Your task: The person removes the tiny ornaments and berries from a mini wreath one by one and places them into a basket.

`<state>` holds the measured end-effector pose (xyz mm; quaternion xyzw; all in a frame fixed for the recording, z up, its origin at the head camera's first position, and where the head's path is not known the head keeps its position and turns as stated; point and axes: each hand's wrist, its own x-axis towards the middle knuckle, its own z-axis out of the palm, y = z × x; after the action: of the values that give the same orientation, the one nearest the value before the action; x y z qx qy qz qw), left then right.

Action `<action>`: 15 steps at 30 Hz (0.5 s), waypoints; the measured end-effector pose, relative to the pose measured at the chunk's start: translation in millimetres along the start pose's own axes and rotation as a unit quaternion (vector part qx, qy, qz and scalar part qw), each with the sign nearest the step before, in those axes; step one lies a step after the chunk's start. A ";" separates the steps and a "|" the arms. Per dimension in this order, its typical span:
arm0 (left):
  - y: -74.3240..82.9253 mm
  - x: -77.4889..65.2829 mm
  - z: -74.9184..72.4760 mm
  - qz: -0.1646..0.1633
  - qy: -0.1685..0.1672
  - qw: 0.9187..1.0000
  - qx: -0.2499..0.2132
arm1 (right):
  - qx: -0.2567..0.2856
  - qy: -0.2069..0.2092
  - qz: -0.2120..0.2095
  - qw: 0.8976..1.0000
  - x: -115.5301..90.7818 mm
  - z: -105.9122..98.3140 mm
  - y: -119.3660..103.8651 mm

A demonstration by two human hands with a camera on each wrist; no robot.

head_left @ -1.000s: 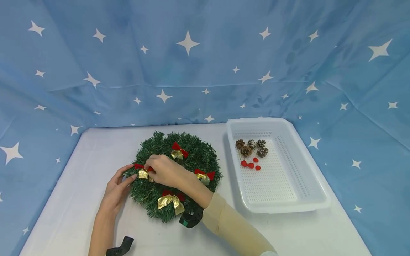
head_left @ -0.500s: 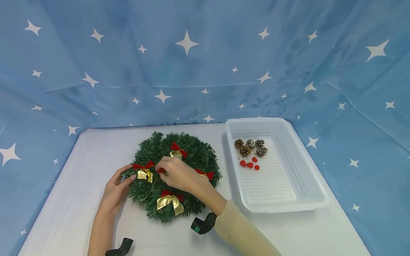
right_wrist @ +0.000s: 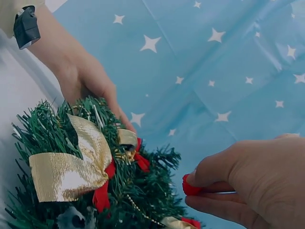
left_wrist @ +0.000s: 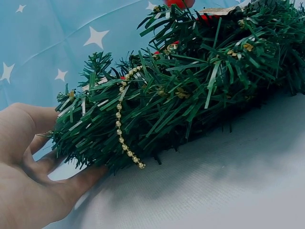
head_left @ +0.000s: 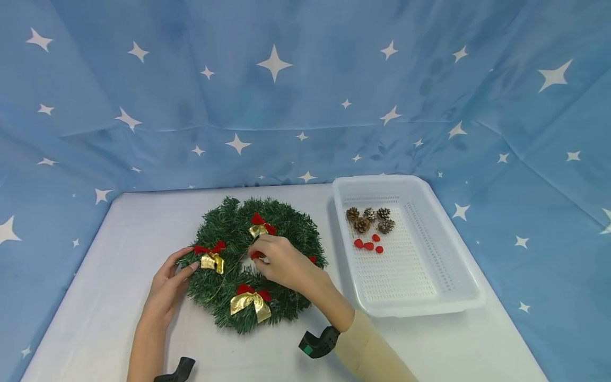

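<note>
A green tinsel wreath (head_left: 205, 289) lies on the white table, with red and gold bows (head_left: 253, 303) and a thin gold bead string (left_wrist: 119, 117). My left hand (head_left: 164, 292) grips its left edge, thumb and fingers on either side of the greenery, beside one bow. Over the wreath's centre is my right hand (head_left: 288, 265). Between thumb and fingers it pinches a small red berry-like piece (right_wrist: 191, 186), held apart from the greenery in the right wrist view. My right hand covers part of the right-hand bow in the head view.
A white plastic basket (head_left: 458, 286) stands to the right of the wreath. Inside it are several pine cones (head_left: 361, 225) and several small red pieces (head_left: 368, 246). A blue cloth with white stars (head_left: 274, 63) hangs behind and beside the table.
My right hand has moved right from the left bow to the wreath's centre, carrying the red piece. My left hand keeps its hold on the wreath. The head view has shifted slightly.
</note>
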<state>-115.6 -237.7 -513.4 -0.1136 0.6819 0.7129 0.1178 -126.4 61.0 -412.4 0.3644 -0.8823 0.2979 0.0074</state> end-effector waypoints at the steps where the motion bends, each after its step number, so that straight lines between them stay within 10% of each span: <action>1: -0.5 0.0 -0.6 -0.001 0.001 1.000 0.000 | 0.003 0.004 0.001 1.000 -1.9 -0.6 0.3; 15: 1.9 0.1 0.2 0.008 -0.004 1.000 0.002 | 0.004 0.080 0.019 0.997 -37.2 -14.9 17.2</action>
<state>-116.3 -237.6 -511.6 -0.1054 0.6835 0.7132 0.1147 -113.2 102.2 -417.6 0.3222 -0.8845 0.3300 0.0705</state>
